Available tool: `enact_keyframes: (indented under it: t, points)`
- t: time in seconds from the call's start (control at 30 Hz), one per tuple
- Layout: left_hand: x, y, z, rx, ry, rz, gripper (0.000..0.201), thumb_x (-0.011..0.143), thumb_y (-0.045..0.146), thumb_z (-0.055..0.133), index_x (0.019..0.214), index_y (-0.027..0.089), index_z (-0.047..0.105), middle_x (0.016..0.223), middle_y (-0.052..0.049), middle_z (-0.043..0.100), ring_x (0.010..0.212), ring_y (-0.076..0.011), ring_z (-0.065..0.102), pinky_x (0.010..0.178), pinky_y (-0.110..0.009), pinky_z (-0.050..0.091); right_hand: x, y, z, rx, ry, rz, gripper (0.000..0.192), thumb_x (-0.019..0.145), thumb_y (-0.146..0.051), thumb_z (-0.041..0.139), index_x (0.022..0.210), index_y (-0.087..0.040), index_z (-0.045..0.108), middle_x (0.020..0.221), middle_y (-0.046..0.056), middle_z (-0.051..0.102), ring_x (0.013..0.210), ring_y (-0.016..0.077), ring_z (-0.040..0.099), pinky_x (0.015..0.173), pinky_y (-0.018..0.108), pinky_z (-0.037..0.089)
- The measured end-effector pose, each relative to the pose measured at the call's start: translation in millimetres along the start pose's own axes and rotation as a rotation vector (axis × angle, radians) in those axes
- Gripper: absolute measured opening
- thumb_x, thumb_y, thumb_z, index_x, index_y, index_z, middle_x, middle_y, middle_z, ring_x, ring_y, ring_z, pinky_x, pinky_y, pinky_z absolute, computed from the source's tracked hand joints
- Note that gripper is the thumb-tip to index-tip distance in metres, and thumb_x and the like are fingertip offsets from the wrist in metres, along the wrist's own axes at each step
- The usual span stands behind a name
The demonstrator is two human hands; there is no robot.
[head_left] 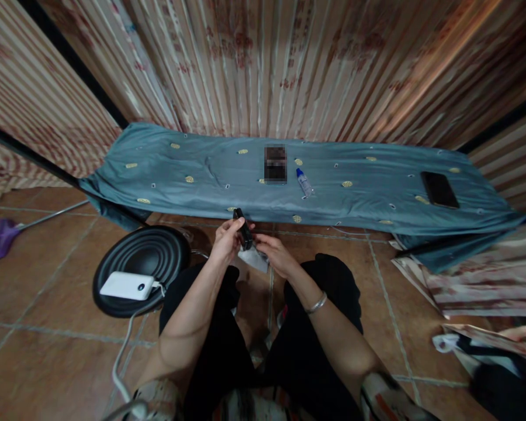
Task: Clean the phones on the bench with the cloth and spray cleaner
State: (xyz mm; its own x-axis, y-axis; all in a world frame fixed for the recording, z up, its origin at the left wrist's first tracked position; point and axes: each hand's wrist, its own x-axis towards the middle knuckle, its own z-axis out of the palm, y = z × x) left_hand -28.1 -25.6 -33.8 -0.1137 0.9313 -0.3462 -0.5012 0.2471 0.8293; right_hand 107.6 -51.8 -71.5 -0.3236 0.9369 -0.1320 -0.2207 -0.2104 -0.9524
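Note:
My left hand is wrapped around a small, slim black object, thumb on its upper face; its exact kind does not show. Close by on the right, my right hand has its fingers pinched together at the lower end of that object. A white piece of cloth or tissue hangs below these fingers and seems gripped by them. On the blue-green covered bench ahead lie a blurred-out dark rectangular item and a small clear bottle with a blue cap.
A black phone rests at the bench's right end. Left of my knees, a white power bank with a cable sits on a round black ribbed stool. A purple broom lies far left. Striped curtains and dark poles surround the bench.

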Motion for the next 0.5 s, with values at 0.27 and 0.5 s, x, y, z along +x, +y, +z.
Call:
enact_keyframes:
  t: [0.27,0.5]
  points:
    - [3.9,-0.2,2.6,-0.007,0.162,0.009,0.043,0.044,0.037,0.09,0.06,0.016,0.056,0.053,0.004,0.058,0.045,-0.0077,0.052,0.048,-0.022,0.041,6.7,-2.9,-30.0,-0.12,0.193,-0.09,0.032,0.077,-0.036,0.067,0.105,-0.021,0.073,0.098,0.005,0.076,0.091,0.0221,0.07,0.087,0.037,0.054]
    - [-5.7,-26.9,11.1,0.109,0.019,-0.065,0.046,0.048,0.045,0.088,0.074,0.015,0.065,0.062,0.002,0.064,0.055,-0.0104,0.057,0.056,-0.023,0.045,13.9,-1.3,-27.7,-0.13,0.331,-0.287,0.042,0.083,-0.045,0.061,0.118,-0.023,0.068,0.118,0.005,0.072,0.111,0.0242,0.066,0.104,0.041,0.047]
